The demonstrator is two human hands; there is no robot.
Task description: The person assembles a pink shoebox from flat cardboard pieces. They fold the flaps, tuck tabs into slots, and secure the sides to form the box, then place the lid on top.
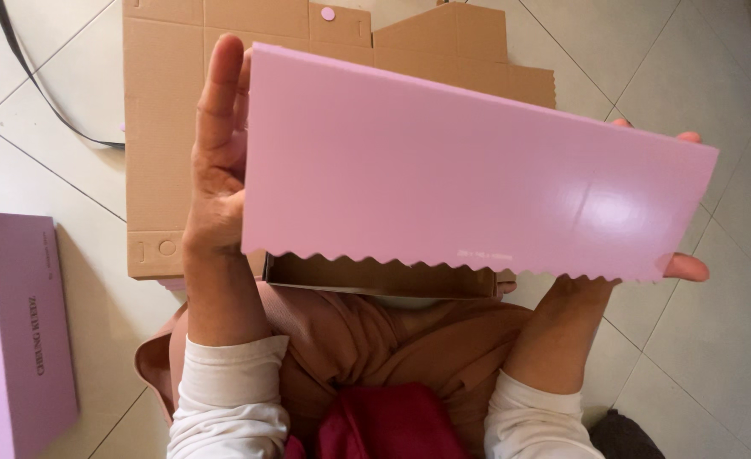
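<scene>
I hold a pink cardboard box panel (469,170) with a zigzag lower edge up in front of me, its glossy face toward the camera. My left hand (216,161) presses flat against its left edge, fingers pointing up. At the right end my right hand (677,265) grips it from behind, with the thumb and a fingertip showing past the edge. Under the panel the brown inner side of the same box (375,276) shows.
A flat, unfolded brown cardboard sheet (171,102) lies on the tiled floor behind the panel. A closed pink box (14,331) rests at the left edge. A black cable (35,85) curves across the tiles at the upper left. My legs are folded below.
</scene>
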